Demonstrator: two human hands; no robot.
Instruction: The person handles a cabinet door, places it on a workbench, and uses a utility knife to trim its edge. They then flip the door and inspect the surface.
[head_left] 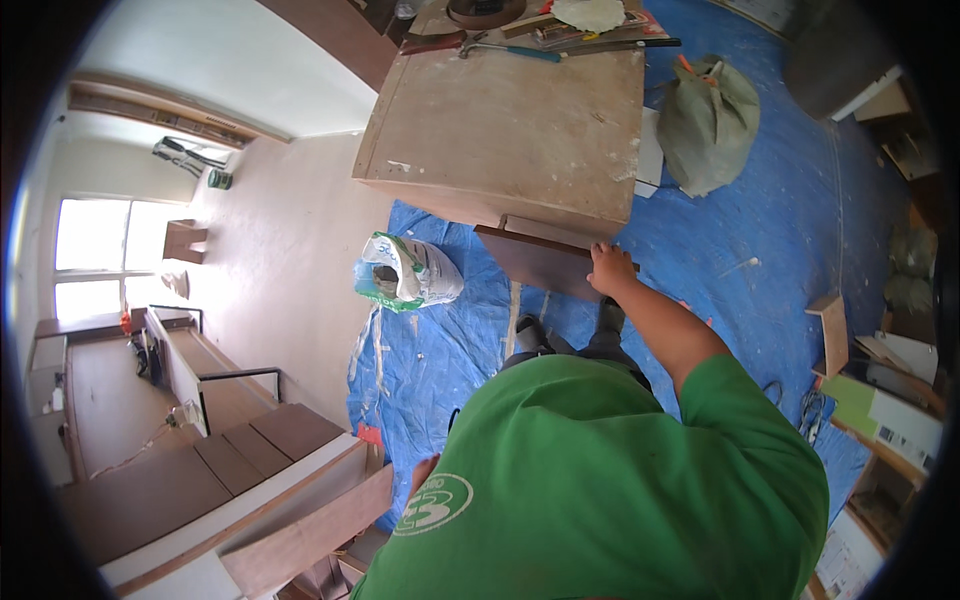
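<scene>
My right hand (611, 269) grips the right end of the top edge of a dark brown panel (535, 263). The panel stands on edge at my feet, close against the near side of a large wooden box-like bench (500, 130). Of my left hand (425, 470), only a small part shows beside my green shirt; its fingers are mostly hidden, so what it holds, if anything, is unclear. On the far end of the bench lie a hammer (510, 48) with a blue handle, a saw (625, 46) and other tools.
Blue tarp (790, 270) covers the floor. An opened white and green sack (425, 275) stands left of the panel. A grey-green bag (710, 125) sits right of the bench. Brown cabinets (200, 460) fill the lower left; boards (828, 335) and shelving line the right.
</scene>
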